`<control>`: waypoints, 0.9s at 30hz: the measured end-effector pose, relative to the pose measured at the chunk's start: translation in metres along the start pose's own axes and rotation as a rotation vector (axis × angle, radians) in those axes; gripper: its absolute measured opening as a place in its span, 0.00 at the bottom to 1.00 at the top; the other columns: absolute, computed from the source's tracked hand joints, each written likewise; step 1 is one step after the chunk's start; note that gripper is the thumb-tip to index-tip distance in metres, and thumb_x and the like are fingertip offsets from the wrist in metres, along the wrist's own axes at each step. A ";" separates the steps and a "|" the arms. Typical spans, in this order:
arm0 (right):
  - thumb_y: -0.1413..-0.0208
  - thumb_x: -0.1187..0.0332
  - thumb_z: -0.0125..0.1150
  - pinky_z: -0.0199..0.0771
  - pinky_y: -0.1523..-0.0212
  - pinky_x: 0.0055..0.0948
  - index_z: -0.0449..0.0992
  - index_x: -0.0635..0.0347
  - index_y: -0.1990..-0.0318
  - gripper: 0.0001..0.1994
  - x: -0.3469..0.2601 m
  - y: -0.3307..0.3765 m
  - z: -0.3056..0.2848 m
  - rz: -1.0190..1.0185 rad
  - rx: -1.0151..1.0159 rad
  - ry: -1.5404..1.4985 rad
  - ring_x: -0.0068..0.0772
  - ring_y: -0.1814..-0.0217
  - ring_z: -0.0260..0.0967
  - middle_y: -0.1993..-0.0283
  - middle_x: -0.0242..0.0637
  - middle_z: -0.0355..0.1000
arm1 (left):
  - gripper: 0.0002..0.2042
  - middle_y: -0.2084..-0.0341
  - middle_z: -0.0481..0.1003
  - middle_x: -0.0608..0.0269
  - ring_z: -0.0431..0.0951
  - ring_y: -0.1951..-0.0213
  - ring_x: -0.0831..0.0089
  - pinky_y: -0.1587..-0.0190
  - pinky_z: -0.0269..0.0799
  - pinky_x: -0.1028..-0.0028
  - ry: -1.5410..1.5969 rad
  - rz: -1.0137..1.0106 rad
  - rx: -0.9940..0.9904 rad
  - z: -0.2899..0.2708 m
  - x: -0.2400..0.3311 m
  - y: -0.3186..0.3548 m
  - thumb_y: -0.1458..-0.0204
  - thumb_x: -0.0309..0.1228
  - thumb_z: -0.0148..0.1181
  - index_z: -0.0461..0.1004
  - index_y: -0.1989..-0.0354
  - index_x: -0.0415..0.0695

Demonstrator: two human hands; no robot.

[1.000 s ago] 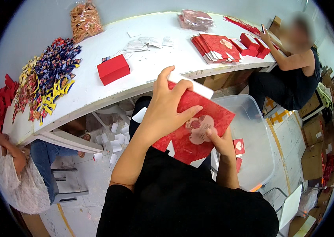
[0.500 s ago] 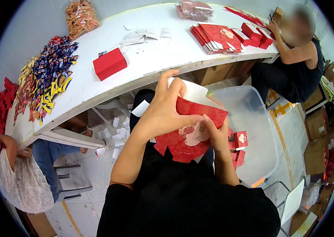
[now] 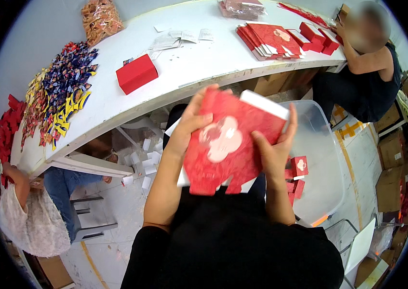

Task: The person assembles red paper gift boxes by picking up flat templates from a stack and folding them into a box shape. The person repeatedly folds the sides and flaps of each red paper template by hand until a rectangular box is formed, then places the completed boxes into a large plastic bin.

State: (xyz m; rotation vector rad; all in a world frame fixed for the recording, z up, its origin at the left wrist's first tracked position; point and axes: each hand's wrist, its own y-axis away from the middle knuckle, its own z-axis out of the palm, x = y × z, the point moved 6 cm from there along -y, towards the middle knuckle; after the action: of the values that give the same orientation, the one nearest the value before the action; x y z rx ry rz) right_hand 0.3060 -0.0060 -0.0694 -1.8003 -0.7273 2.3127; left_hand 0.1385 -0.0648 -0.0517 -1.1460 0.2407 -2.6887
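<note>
Holding the middle of the head view, a flat red card box blank [image 3: 230,144] with a pale pink emblem sits between the two hands, its long axis running from the lower left up toward the upper right of the frame, the white inner edge showing along its upper right end; the left hand [image 3: 189,127] is clamped on the blank's left edge, fingers curled over the top corner and thumb lying across the red face, while the right hand [image 3: 274,154] closes on the right edge with fingers spread up along the side and thumb pressing the face near the emblem; both grips are narrow, holding the blank, and both lie about equally near it, one to each side; the forearms rise from the lower centre of the frame, elbows tucked, wrists bent inward so the blank is tilted face-up toward the camera above the lap; just right of the right hand stands a clear plastic bin [image 3: 327,183] with small red boxes [image 3: 299,166] inside; across the upper frame curves the white desk [image 3: 189,72], carrying a red closed box [image 3: 136,73], a stack of red blanks [image 3: 271,41] and a heap of coloured wrappers [image 3: 61,94] at upper left; another person [image 3: 363,72] sits at upper right, apart.
</note>
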 end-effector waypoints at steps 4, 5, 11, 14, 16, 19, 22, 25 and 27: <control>0.55 0.83 0.58 0.61 0.43 0.34 0.39 0.57 0.36 0.41 -0.003 -0.009 -0.011 0.045 0.073 -0.056 0.33 0.43 0.56 0.40 0.45 0.48 | 0.32 0.47 0.64 0.49 0.66 0.46 0.62 0.43 0.59 0.66 0.047 -0.318 0.018 -0.018 -0.040 0.037 0.58 0.27 0.56 0.53 0.41 0.35; 0.53 0.81 0.56 0.59 0.43 0.34 0.39 0.56 0.36 0.40 0.007 -0.009 -0.013 0.097 0.051 -0.103 0.34 0.42 0.55 0.40 0.46 0.48 | 0.30 0.49 0.66 0.52 0.67 0.48 0.64 0.45 0.60 0.67 -0.023 -0.362 0.035 -0.020 -0.043 0.039 0.57 0.28 0.56 0.55 0.42 0.35; 0.53 0.59 0.61 0.52 0.41 0.39 0.29 0.50 0.34 0.47 0.012 0.001 0.005 0.145 -0.160 -0.245 0.41 0.38 0.51 0.37 0.47 0.47 | 0.33 0.46 0.61 0.56 0.61 0.44 0.68 0.43 0.55 0.70 -0.292 -0.269 0.092 -0.001 -0.029 0.032 0.53 0.32 0.55 0.49 0.39 0.39; 0.52 0.61 0.58 0.50 0.40 0.42 0.30 0.50 0.34 0.45 0.010 -0.006 0.003 0.021 -0.239 -0.285 0.42 0.35 0.46 0.35 0.48 0.44 | 0.34 0.41 0.54 0.55 0.56 0.41 0.67 0.41 0.52 0.69 -0.273 -0.139 0.172 0.002 -0.012 0.028 0.50 0.32 0.52 0.42 0.36 0.42; 0.58 0.67 0.56 0.43 0.38 0.48 0.41 0.51 0.35 0.41 -0.001 -0.010 -0.017 -0.280 -0.234 0.167 0.52 0.33 0.42 0.33 0.49 0.39 | 0.34 0.39 0.49 0.55 0.53 0.39 0.66 0.40 0.51 0.68 -0.251 -0.063 0.187 0.000 -0.003 0.022 0.49 0.32 0.48 0.38 0.35 0.44; 0.64 0.64 0.61 0.36 0.38 0.55 0.55 0.48 0.40 0.37 -0.021 0.001 -0.003 -0.690 -0.461 0.495 0.60 0.31 0.36 0.33 0.53 0.40 | 0.33 0.36 0.41 0.58 0.46 0.36 0.65 0.38 0.48 0.67 -0.281 -0.018 0.125 -0.004 0.001 0.019 0.46 0.33 0.40 0.32 0.34 0.48; 0.69 0.59 0.68 0.32 0.39 0.60 0.68 0.49 0.51 0.31 -0.038 0.017 0.020 -0.577 -0.638 0.476 0.62 0.31 0.34 0.35 0.53 0.46 | 0.32 0.35 0.39 0.59 0.46 0.36 0.65 0.38 0.47 0.67 -0.342 -0.088 0.076 -0.006 -0.003 0.025 0.46 0.33 0.39 0.32 0.34 0.52; 0.70 0.50 0.69 0.34 0.39 0.59 0.69 0.54 0.59 0.29 -0.033 0.010 0.020 -0.544 -0.685 0.459 0.62 0.33 0.40 0.41 0.47 0.58 | 0.33 0.34 0.34 0.59 0.46 0.36 0.65 0.44 0.58 0.68 -0.462 -0.150 0.019 -0.016 -0.018 0.028 0.50 0.31 0.38 0.35 0.34 0.56; 0.59 0.59 0.63 0.40 0.39 0.55 0.66 0.58 0.63 0.18 -0.020 0.003 0.010 -0.480 -0.541 0.290 0.58 0.36 0.50 0.49 0.44 0.65 | 0.33 0.34 0.32 0.57 0.45 0.36 0.66 0.59 0.72 0.72 -0.534 -0.248 0.085 -0.015 -0.031 0.029 0.52 0.31 0.38 0.40 0.34 0.58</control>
State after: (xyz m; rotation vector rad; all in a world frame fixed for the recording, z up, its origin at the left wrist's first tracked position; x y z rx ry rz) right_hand 0.3027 -0.0189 -0.0517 -1.8149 -1.6273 1.6015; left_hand 0.1522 -0.0837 -0.0903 -1.9073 -0.1084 -2.4275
